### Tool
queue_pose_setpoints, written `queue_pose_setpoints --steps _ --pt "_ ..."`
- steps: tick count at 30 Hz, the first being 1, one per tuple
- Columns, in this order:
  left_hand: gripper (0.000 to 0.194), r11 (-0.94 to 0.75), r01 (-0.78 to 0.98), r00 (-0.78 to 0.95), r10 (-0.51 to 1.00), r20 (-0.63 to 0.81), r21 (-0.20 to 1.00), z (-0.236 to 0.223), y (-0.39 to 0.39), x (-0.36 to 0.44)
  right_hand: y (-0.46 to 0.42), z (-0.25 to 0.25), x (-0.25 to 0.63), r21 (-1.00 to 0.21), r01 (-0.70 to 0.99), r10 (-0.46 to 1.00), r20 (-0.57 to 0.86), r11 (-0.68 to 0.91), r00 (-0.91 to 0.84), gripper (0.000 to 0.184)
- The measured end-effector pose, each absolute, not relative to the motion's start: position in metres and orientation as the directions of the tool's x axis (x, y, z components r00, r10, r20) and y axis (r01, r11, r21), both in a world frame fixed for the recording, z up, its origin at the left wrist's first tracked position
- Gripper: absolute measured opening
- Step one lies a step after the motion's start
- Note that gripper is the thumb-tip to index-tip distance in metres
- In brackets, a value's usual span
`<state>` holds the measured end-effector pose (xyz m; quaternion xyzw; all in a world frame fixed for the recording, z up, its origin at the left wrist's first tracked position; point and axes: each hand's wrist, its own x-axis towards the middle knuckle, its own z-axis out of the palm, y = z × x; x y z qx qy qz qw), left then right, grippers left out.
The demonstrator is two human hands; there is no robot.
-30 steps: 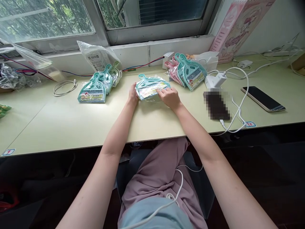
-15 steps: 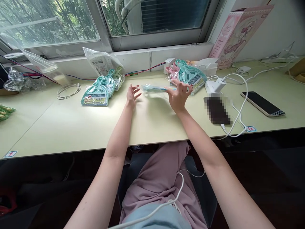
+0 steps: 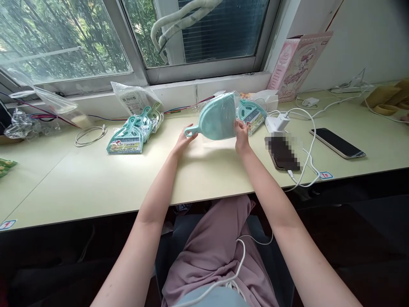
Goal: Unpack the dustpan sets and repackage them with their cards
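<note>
A mint-green dustpan [image 3: 217, 117] in a clear plastic wrapper is held up above the table, its flat back turned toward me and its handle pointing left. My left hand [image 3: 184, 140] grips the handle end. At the wide edge on the right, my right hand [image 3: 242, 131] has its fingers closed on the wrapped dustpan. Several wrapped dustpan-and-brush sets [image 3: 131, 132] lie in an overlapping group to the left. Behind my right hand rests another green dustpan-and-brush set [image 3: 252, 116], partly hidden by the held one.
To the right are a white plug adapter [image 3: 277, 123] with cables, a blurred dark phone [image 3: 283, 153] and another phone [image 3: 337, 143]. A pink box [image 3: 298, 66] stands in the back corner. A coiled white cable [image 3: 91, 135] lies at left, before the window.
The dustpan has turned from edge-on to showing its broad back. My left hand, open and apart before, now holds its handle. My right hand has kept its hold.
</note>
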<state>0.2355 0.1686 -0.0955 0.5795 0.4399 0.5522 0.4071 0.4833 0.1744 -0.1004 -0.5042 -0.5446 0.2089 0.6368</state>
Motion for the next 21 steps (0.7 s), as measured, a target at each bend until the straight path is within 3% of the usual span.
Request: queue_pose_setpoints --steps 3,7,11,15,18,21 --pt "0.045 -0.324 -0.028 0.158 0.933 0.324 0.946 -0.096 0.167 0.234 0.174 -0.101 0.488 -0.911 0.176 0.890 0.404 0.372 0.210 0.045" --pt "0.045 -0.242 -0.100 0.105 0.962 0.253 0.965 -0.098 0.170 0.230 0.171 -0.100 0.488 -0.952 0.059 0.950 0.304 0.300 0.076 0.043" --pt "0.047 -0.189 -0.138 0.017 0.981 0.193 0.972 -0.101 0.177 0.228 0.166 -0.100 0.484 -0.993 -0.012 0.992 0.116 0.117 0.041 0.038" --pt "0.065 -0.156 -0.254 0.100 0.977 0.186 0.955 -0.102 0.177 0.229 0.162 -0.098 0.483 -1.000 -0.023 0.997 0.002 0.004 0.072 0.035" --pt "0.075 -0.042 -0.204 0.217 0.972 0.087 0.978 -0.101 0.174 0.228 0.160 -0.095 0.485 -0.996 -0.086 0.996 -0.010 -0.003 0.088 0.036" --pt "0.068 -0.004 -0.119 0.254 0.966 0.034 0.993 -0.100 0.173 0.225 0.161 -0.094 0.488 -0.994 -0.103 0.996 -0.031 -0.023 0.083 0.036"
